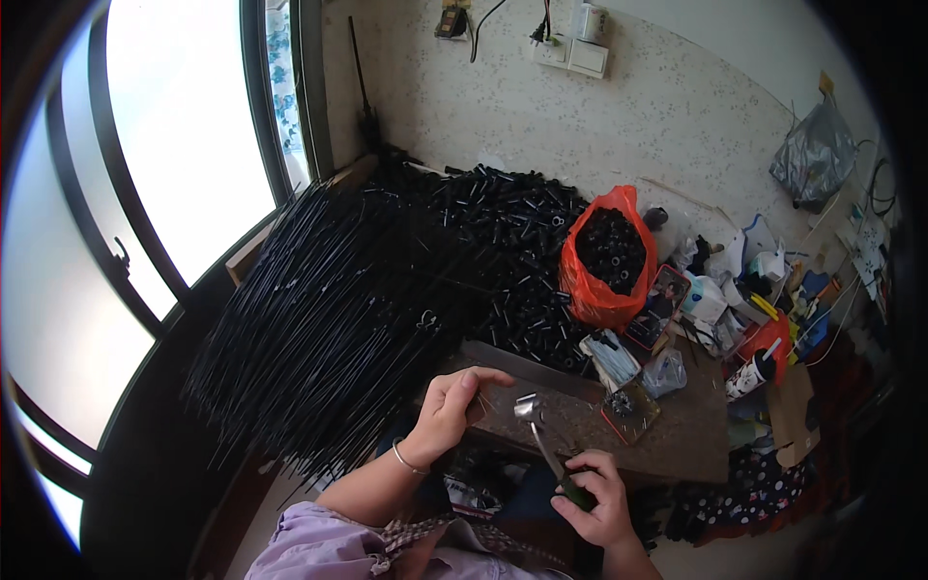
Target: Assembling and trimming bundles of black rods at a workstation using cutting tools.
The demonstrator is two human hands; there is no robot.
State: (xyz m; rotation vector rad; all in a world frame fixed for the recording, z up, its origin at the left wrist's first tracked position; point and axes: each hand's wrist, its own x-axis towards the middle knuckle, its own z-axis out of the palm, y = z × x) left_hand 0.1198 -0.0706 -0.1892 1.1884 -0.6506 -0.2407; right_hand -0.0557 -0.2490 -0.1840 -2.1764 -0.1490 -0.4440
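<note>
My right hand is closed around the dark green handle of a hand tool. Its bent metal shaft rises up and left to a short silver cylinder-shaped head; the exact kind of tool is unclear. Just left of that head is my left hand, its index finger stretched toward the tool without touching it. The other left fingers are loosely bent and partly hidden, and nothing shows in them. Both hands are over the near part of a brown worktable.
Long thin black rods lie heaped at left. Behind the table spreads a pile of short black tubes, beside a red plastic bag full of small black rings. Phones, a clear bag and a patterned cup crowd the right.
</note>
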